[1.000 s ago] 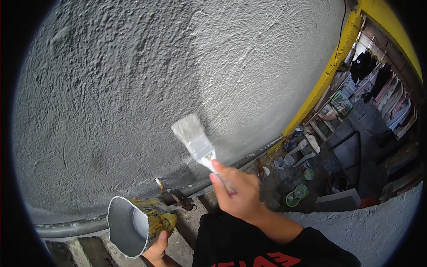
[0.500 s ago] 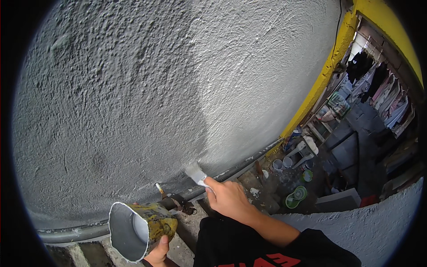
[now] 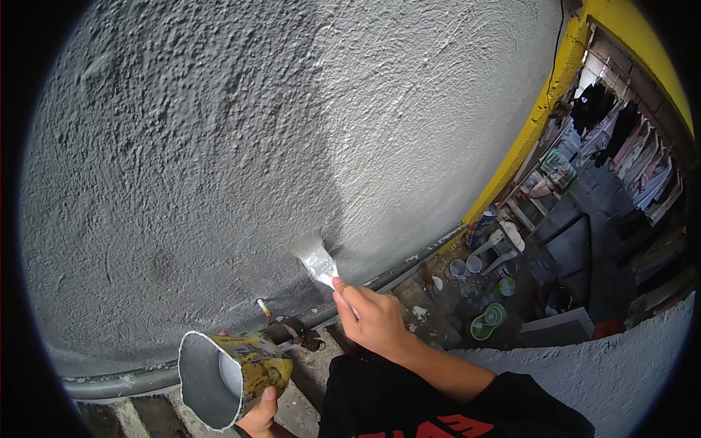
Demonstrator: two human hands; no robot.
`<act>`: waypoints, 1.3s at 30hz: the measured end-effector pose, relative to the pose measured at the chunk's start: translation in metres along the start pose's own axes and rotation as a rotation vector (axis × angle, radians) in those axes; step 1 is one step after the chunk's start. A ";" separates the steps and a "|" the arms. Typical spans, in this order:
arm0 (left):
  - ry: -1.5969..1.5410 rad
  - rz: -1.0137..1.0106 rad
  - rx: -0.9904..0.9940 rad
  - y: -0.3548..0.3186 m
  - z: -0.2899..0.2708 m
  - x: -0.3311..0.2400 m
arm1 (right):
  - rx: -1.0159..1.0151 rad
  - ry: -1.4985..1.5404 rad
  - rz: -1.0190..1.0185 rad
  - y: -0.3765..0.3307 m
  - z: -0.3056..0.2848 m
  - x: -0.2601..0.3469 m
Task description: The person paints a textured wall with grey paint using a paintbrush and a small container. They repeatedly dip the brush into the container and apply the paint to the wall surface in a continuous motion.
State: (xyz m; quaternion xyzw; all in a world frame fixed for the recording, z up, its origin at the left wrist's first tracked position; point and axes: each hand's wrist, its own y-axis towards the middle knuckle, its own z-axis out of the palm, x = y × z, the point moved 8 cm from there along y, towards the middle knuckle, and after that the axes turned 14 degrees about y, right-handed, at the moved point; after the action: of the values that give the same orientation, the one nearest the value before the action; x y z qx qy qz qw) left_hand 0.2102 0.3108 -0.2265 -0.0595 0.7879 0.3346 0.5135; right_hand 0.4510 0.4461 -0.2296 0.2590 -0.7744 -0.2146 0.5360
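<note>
My right hand [image 3: 372, 319] is closed round the handle of a paintbrush [image 3: 319, 264], whose spread bristles press on the rough grey wall [image 3: 219, 197]. The bristles lie near the border between the darker grey surface and the paler coat on the right. At the lower left my left hand [image 3: 259, 415] grips a cut-open, yellow-stained paint container [image 3: 266, 359] from below. It is tilted with its wide mouth to the left, and pale grey paint coats its inside. Some fingers of the left hand are hidden behind the container.
A grey pipe [image 3: 124, 383] runs along the wall's foot, with a short stub [image 3: 262, 306] sticking out above it. On the right, a low wall [image 3: 584, 387] borders a lower area holding buckets [image 3: 458, 268], a green basin [image 3: 487, 323], a white stool [image 3: 504, 244] and hanging clothes [image 3: 642, 160].
My right hand has moved the brush slightly up the wall, and its bristles now fan out against the surface. The left hand and container have stayed in place.
</note>
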 end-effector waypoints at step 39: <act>0.391 0.395 0.196 -0.002 0.103 -0.046 | 0.907 -0.132 0.128 0.040 -0.077 0.076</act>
State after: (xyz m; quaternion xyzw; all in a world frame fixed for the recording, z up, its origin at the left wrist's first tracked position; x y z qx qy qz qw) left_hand 0.3113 0.3585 -0.2141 0.0819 0.8967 0.3326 0.2802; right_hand 0.4944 0.4249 -0.1246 0.4047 -0.8370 0.1637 0.3301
